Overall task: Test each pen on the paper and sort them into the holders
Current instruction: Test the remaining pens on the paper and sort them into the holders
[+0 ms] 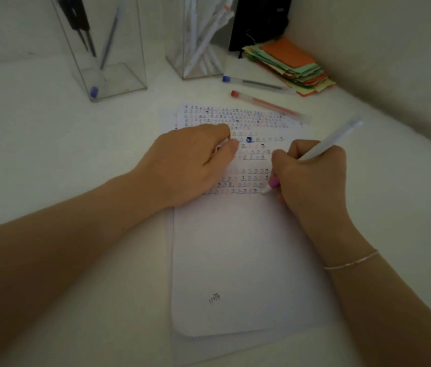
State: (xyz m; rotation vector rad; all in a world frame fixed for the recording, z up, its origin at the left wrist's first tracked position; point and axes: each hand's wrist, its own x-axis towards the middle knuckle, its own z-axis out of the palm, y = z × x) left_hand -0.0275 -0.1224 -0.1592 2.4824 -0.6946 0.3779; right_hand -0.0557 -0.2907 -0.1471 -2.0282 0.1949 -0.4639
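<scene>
My right hand (312, 176) grips a white pen (333, 140) with its tip touching the paper (235, 247) at the end of the lowest row of marks. Rows of small test marks cover the paper's upper half. My left hand (190, 165) lies curled on the sheet and presses it down; something white shows between its fingers, too small to name. A blue-capped pen (254, 82) and a red-capped pen (264, 103) lie on the table beyond the paper. The left clear holder (103, 49) contains dark pens and a blue-capped one. The right clear holder (198, 41) is packed with white pens.
A stack of coloured paper slips (291, 64) sits at the back right beside a black object (259, 19). A wall runs along the right side. The white table (37, 154) extends to the left.
</scene>
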